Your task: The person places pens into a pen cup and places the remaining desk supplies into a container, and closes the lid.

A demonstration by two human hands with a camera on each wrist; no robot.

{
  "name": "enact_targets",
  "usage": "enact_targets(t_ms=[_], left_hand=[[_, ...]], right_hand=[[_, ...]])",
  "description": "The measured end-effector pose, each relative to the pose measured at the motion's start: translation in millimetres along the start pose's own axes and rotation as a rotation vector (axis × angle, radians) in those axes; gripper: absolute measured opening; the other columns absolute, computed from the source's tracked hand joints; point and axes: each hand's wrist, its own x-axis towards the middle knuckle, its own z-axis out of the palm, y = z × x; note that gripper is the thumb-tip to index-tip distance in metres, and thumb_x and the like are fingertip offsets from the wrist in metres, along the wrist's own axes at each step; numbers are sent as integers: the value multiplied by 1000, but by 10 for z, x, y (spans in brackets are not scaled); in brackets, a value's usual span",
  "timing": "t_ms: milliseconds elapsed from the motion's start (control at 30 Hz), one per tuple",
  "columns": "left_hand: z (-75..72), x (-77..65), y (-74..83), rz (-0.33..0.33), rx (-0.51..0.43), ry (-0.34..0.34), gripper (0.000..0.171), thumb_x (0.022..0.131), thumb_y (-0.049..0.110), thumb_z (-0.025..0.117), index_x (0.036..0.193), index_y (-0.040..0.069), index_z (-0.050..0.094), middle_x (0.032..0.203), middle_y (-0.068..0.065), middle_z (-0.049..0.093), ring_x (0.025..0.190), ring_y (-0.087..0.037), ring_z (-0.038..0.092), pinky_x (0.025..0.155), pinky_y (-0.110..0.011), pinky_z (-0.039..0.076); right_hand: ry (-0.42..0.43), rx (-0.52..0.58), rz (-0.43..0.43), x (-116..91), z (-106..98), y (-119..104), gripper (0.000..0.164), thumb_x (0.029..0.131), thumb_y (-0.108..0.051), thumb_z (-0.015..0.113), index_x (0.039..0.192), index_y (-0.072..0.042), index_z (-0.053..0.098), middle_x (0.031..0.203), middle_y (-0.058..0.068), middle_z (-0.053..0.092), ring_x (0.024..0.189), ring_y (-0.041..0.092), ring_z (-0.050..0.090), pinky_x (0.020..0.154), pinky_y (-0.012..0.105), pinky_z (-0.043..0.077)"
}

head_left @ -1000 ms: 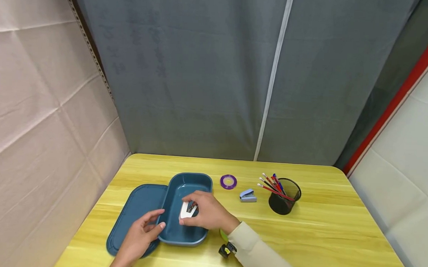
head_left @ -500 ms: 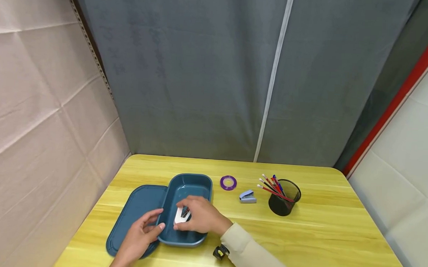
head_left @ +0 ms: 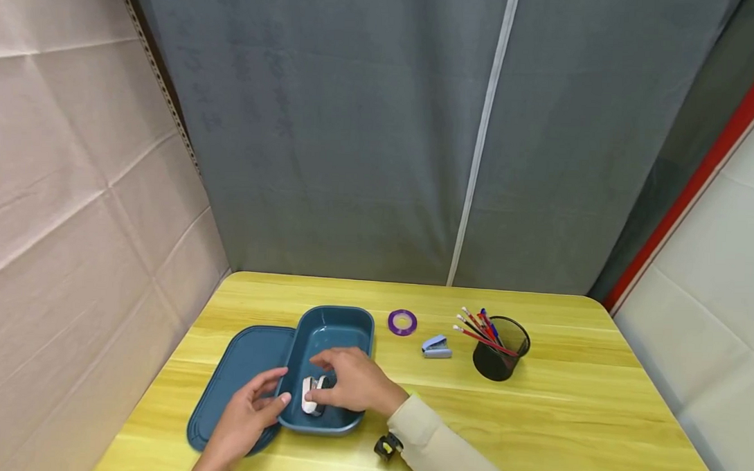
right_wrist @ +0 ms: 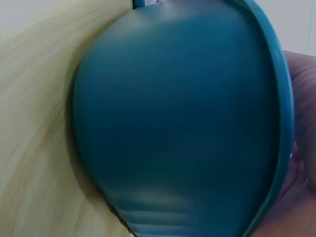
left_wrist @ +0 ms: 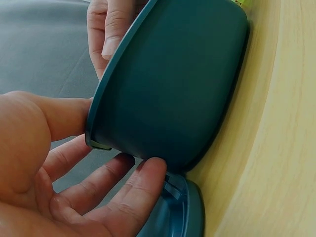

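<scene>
My left hand (head_left: 246, 414) holds the near left edge of a dark blue rectangular box (head_left: 333, 331). In the left wrist view the thumb hooks over the rim and fingertips touch the outer wall (left_wrist: 173, 89). Over the box's near half is my right hand (head_left: 356, 380), thumb and fingers spread apart. A small white V-shaped tool (head_left: 309, 403), with dark metal between its two arms, lies inside under that hand, the thumb tip right at it. The box wall (right_wrist: 182, 108) hides most of the right hand in the right wrist view.
A flat blue lid (head_left: 228, 390) lies left of the box, partly beneath it. To the right are a purple tape roll (head_left: 402, 322), a lilac mini stapler (head_left: 437, 347) and a black mesh cup (head_left: 497, 361) of pencils and pens, on a yellow wood-grain table (head_left: 564, 408).
My right hand has moved a little left and down, and its fingers have let go of the white tool, which now lies in the box. The left hand stays at the rim.
</scene>
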Motion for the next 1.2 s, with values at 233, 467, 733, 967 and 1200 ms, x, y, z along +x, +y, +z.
enact_targets(t_ms=[233, 467, 733, 967, 1200], left_hand=[[6, 16, 6, -2, 12, 7, 54, 99, 25, 76, 150, 19, 59, 151, -25, 56, 125, -37, 68, 82, -46, 64], [6, 21, 6, -1, 13, -12, 54, 100, 23, 75, 151, 20, 57, 153, -25, 54, 130, -43, 63, 85, -46, 64], [-3, 22, 7, 19, 26, -28, 56, 99, 26, 77, 151, 21, 57, 152, -25, 55, 132, -45, 61, 85, -46, 63], [-48, 34, 7, 22, 41, -41, 59, 98, 23, 77, 152, 21, 55, 155, -26, 52, 135, -50, 57, 84, -47, 62], [-73, 54, 23, 24, 34, -71, 61, 97, 18, 77, 153, 22, 54, 158, -27, 48, 138, -54, 53, 86, -49, 62]], right_hand=[[29, -6, -15, -19, -12, 18, 60, 90, -55, 80, 136, -18, 70, 126, -5, 75, 111, 4, 69, 96, 25, 56], [62, 63, -41, -57, -42, 47, 55, 93, -50, 79, 135, -16, 71, 125, 0, 74, 111, 11, 69, 94, 25, 56], [107, 123, -48, -228, -175, 169, 46, 96, -43, 78, 133, -18, 71, 127, 1, 72, 112, 20, 71, 95, 29, 59], [138, 207, -19, -375, -240, 258, 42, 96, -40, 79, 131, -19, 70, 128, 2, 70, 111, 24, 72, 97, 35, 61], [160, 265, -21, -487, -293, 293, 41, 95, -34, 81, 129, -16, 70, 128, 7, 71, 115, 26, 71, 101, 30, 58]])
